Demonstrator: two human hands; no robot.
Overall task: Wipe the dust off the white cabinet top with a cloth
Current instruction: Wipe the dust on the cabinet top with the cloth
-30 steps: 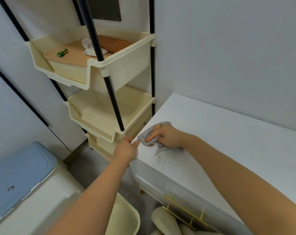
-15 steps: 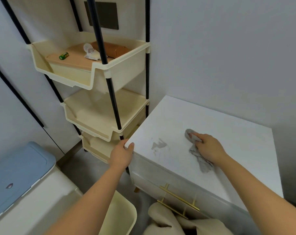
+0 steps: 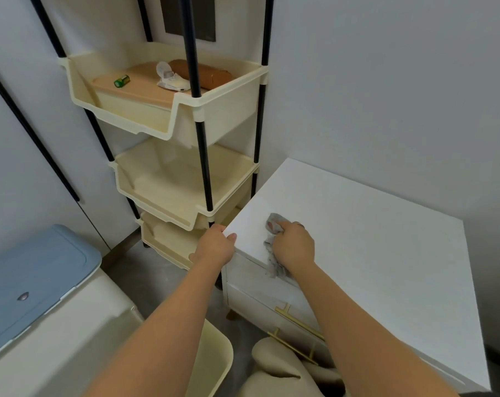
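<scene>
Right hand [image 3: 293, 247]: is clutching the cloth, fingers curled over it, and is pressing it down onto the white cabinet top near the front left corner.
Left hand [image 3: 214, 247]: is gripping the front left corner of the white cabinet top, thumb lying on the surface and fingers wrapping round the edge.
Hands, relation: are working apart, near each other, each clamped on its own thing.
Cloth [image 3: 273, 223]: grey and crumpled; one bunch is poking out beyond the fingertips, and a loose end is trailing back under the wrist to the front edge.
White cabinet top [image 3: 372, 239]: is standing in the corner against the grey walls, just beside the rack.
Drawer fronts [image 3: 254, 282]: white, are carrying two brass bar handles [image 3: 297, 320].
Rack [image 3: 225, 107]: cream tiered trays on black poles, is standing left of the cabinet.
Top tray contents: a small green cylinder [image 3: 122, 81], a crumpled white wrapper [image 3: 170, 78] and a brown roll [image 3: 203, 74] are lying on a tan lid.
Blue-lidded bin [image 3: 36, 270]: is sitting at lower left.
Cream tub [image 3: 218, 359]: is showing its rim under the left forearm.
</scene>
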